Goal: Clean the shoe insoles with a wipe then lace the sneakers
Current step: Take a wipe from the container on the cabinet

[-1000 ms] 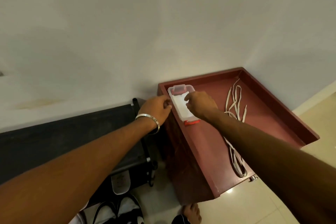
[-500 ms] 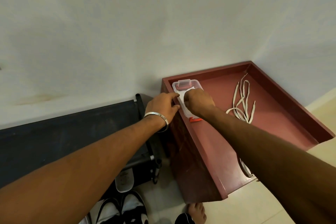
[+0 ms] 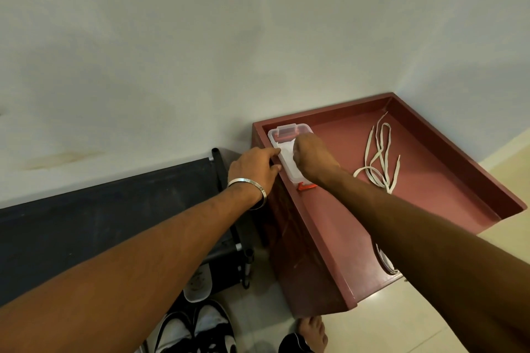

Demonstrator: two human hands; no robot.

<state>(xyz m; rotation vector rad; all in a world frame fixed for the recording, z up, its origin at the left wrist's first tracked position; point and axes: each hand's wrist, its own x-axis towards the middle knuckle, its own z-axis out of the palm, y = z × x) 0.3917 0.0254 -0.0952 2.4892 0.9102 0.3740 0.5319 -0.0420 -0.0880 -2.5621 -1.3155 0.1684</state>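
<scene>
Wipe box (image 3: 287,152), right hand (image 3: 314,159) now farther in

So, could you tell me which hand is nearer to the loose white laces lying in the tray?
Right. The right hand is over the wipe box, beside the laces; the left hand holds the box's far side.

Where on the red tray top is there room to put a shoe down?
The red top is bare between the box by the left rim and the laces on the right, though the right arm lies across the near part. The far strip behind the laces is bare too. It is crowded at the box, where both hands work.
</scene>
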